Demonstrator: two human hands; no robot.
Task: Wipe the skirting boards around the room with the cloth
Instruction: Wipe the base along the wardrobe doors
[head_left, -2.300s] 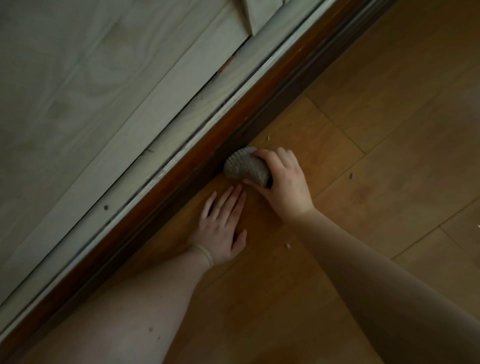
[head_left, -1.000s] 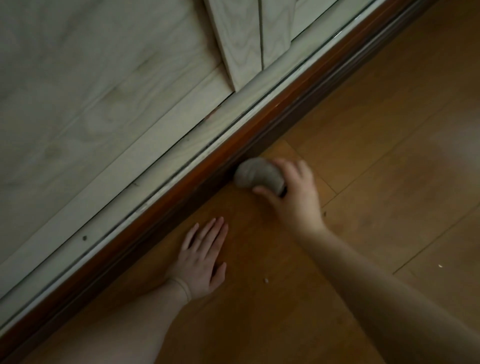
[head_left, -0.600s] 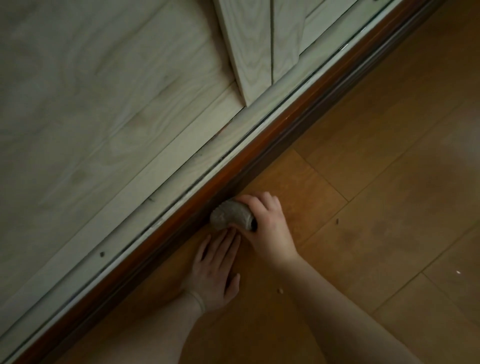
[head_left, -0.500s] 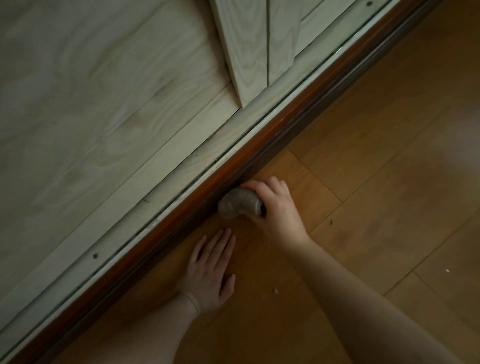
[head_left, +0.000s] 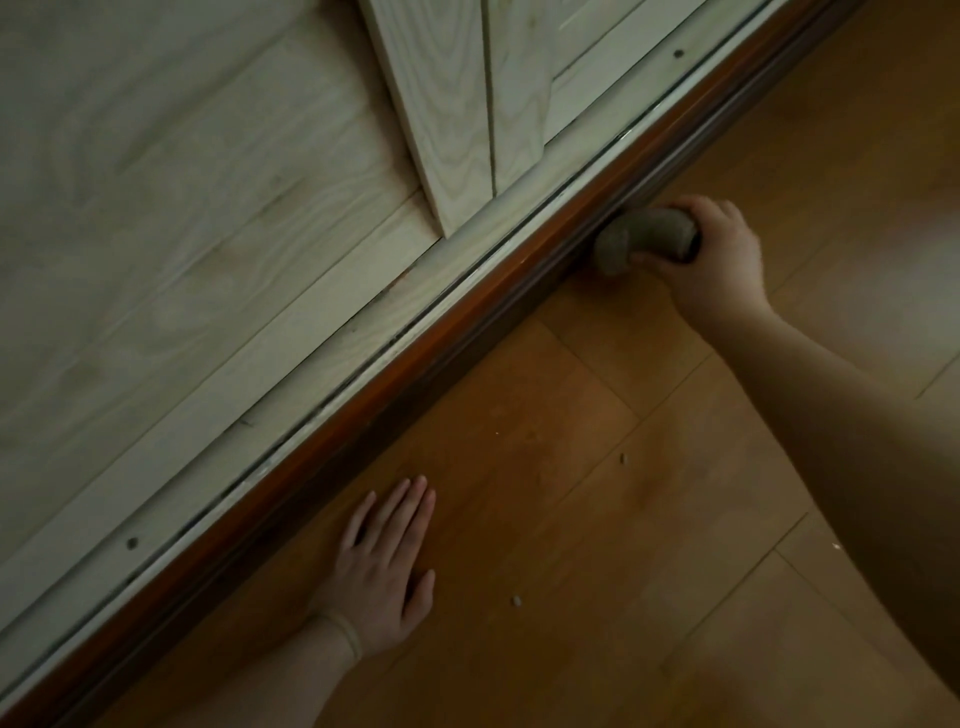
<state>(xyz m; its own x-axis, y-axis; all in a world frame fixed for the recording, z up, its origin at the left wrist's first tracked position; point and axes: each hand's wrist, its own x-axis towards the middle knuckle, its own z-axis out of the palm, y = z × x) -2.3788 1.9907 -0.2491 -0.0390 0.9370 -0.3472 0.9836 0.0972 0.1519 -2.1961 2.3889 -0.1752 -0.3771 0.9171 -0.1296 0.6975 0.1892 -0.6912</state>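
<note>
Gripping: cloth, bunched into a grey roll, in right hand; fingers curled over top, thumb under near side
Cloth against fingers: roll pokes out past fingertips toward skirting; rear end tucked into palm
Cloth place: far right stretch of skirting, free end pressed at dark lower face, just above floor
Contact: looks to be touching board; exact spot lost in shadow
Left hand: flat on floor, palm down, fingers straight and close together, thumb out to side, holding nothing
Left hand place: near skirting but apart from it, well apart from cloth
Wrist: thin pale band round left wrist
Skirting: reddish-brown, running diagonally from bottom left corner to top right edge; lower part dark and hard to read
Above skirting: pale wood panel with a raised upright strip
Floor bits: small crumbs lying between both hands
Cut off: right forearm leaves at right edge, left forearm at bottom edge
Hidden: right palm and inner cloth folds, covered by fingers
Hard to tell: cloth texture, blurred and dim
</note>
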